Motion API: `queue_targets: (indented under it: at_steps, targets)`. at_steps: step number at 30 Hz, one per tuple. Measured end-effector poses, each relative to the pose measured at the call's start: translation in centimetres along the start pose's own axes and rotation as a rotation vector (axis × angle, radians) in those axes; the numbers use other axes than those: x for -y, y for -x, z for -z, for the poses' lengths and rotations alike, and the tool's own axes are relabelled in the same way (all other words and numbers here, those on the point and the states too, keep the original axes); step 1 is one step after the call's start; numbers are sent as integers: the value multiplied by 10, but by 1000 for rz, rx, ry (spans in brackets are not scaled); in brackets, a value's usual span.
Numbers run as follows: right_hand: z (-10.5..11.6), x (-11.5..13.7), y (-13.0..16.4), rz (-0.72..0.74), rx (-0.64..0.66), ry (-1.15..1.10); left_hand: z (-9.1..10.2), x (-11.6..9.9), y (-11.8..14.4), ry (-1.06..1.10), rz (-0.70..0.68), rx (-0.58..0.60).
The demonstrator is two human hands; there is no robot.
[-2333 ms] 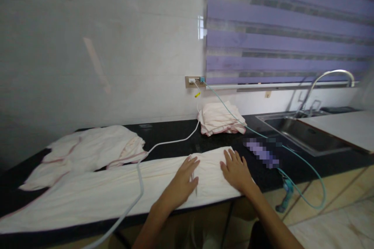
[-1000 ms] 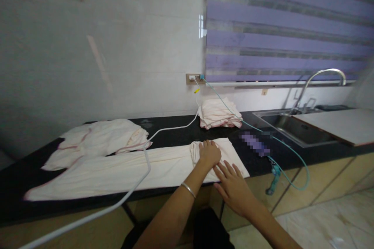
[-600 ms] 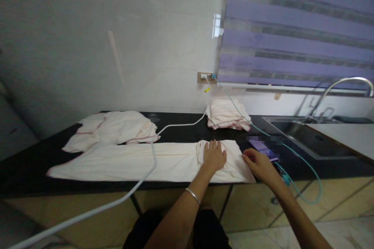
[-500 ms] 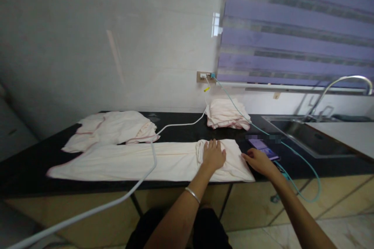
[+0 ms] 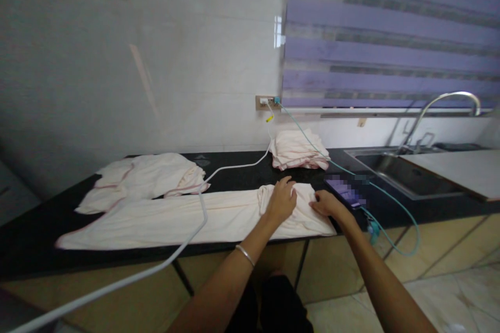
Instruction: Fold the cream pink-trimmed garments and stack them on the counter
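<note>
A long cream cloth (image 5: 164, 218) lies folded lengthwise along the front of a black countertop (image 5: 35, 234). Its right end is bunched into a small fold. My left hand (image 5: 281, 200) rests on that fold, fingers curled over the fabric. My right hand (image 5: 326, 204) presses on the cloth's right end just beside it, next to a phone (image 5: 346, 191) lying on the counter.
A loose heap of cream cloth (image 5: 148, 179) lies at the back left, a folded stack (image 5: 297, 149) at the back under the wall socket (image 5: 265, 101). A white cable (image 5: 195, 203) and a teal cable (image 5: 390, 203) run from the socket. A sink (image 5: 394, 169) with a tap is to the right.
My left hand gathered the cloth's right end into a fold and stayed on it. My right hand went out to the phone, then came back onto the cloth's right end.
</note>
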State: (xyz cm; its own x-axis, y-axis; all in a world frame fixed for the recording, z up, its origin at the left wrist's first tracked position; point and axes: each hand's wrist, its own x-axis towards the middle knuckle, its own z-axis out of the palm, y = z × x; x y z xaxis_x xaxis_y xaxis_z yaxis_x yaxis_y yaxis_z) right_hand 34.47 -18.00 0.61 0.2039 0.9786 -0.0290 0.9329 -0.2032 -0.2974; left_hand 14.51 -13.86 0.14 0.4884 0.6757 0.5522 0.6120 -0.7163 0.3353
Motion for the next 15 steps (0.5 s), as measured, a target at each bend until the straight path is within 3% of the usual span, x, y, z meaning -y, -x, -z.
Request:
queue_targets:
  at_steps: [3, 7, 11, 15]
  targets:
    - [-4, 1, 7, 13, -33, 3, 25, 19, 5, -42, -84, -2]
    - [-8, 2, 21, 14, -108, 41, 49, 63, 36, -159, -17, 100]
    - [-15, 3, 28, 6, -160, 13, 51, 94, 69, -253, 123, 233]
    - [-27, -7, 24, 13, -238, -140, 49, 95, 76, -318, 144, 264]
